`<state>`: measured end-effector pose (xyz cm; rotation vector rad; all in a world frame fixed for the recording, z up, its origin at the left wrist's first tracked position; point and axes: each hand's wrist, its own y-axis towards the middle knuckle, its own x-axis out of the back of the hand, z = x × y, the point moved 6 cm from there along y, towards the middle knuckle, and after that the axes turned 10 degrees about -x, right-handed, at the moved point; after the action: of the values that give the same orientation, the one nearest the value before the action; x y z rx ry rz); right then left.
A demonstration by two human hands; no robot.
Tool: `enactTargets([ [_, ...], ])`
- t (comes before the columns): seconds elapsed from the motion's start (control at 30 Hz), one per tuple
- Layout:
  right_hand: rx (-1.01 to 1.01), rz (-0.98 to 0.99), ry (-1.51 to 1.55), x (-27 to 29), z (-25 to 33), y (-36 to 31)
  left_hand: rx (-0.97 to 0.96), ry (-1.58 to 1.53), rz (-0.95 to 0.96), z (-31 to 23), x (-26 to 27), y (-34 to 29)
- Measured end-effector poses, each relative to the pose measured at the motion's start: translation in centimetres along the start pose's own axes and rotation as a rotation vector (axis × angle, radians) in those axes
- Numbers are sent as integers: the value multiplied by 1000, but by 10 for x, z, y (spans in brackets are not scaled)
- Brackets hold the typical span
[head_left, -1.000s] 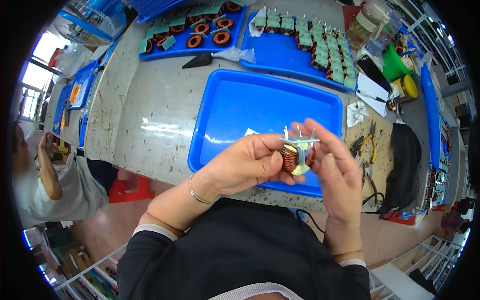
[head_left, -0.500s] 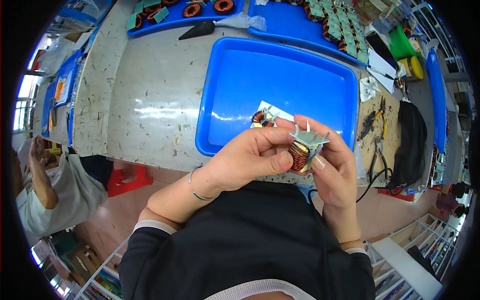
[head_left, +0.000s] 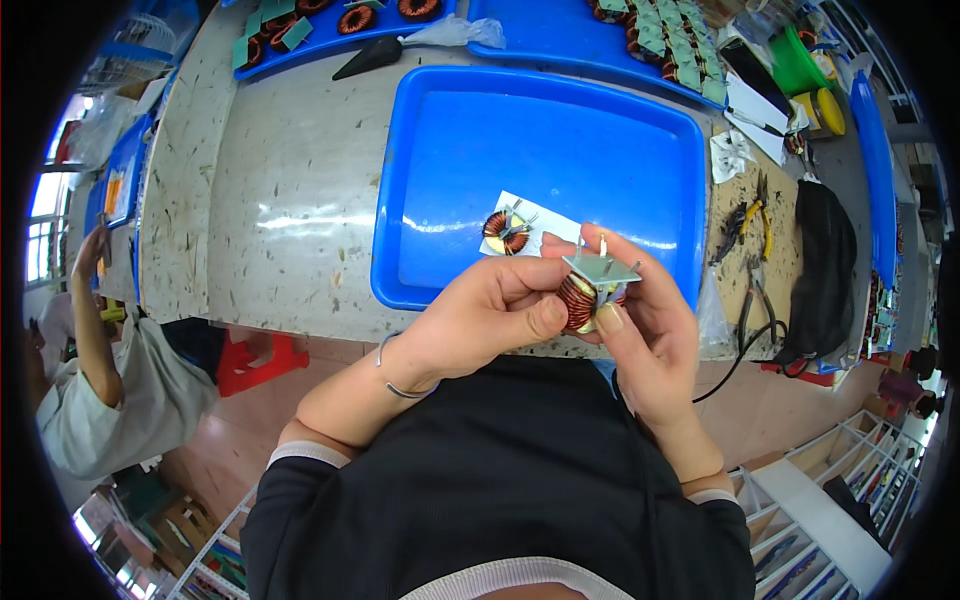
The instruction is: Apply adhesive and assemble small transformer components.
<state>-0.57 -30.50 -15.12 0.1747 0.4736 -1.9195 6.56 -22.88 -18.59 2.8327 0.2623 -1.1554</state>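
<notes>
Between my two hands is a toroidal coil (head_left: 578,303) wound with copper wire, with a pale green square board (head_left: 602,269) on top and metal pins standing up from it. My left hand (head_left: 497,308) grips its left side, thumb against the winding. On its right side my right hand (head_left: 650,335) closes round it, thumb pressed to the front near the board. Just beyond my fingers, a second toroidal coil (head_left: 507,232) with wire leads lies on a white card (head_left: 555,225) inside the blue tray (head_left: 540,82).
Trays of finished-looking coils (head_left: 680,50) stand at the back. A black-tipped plastic bag (head_left: 368,60) lies behind the blue tray. To the right are yellow-handled pliers (head_left: 765,235), dark-handled cutters (head_left: 757,300) and a black cloth bag (head_left: 825,265). A co-worker (head_left: 120,390) sits at left.
The view has shifted a little. My hands still hold the coil, slightly lower relative to the tray, so the second coil shows more fully. The co-worker's arm has risen.
</notes>
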Motion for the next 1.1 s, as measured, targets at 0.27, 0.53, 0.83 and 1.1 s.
enactTargets([
  [0.27,-56,70,59,8,-8,4,-16,-95,-68,4,-2,4],
  [0.53,-58,-1,105,13,-10,11,2,-103,-110,5,0,10],
  [0.83,81,-61,-133,39,0,9,25,83,-47,0,10,9],
  [1.1,-35,-1080,-857,206,31,-50,-175,70,-228,-24,12,10],
])
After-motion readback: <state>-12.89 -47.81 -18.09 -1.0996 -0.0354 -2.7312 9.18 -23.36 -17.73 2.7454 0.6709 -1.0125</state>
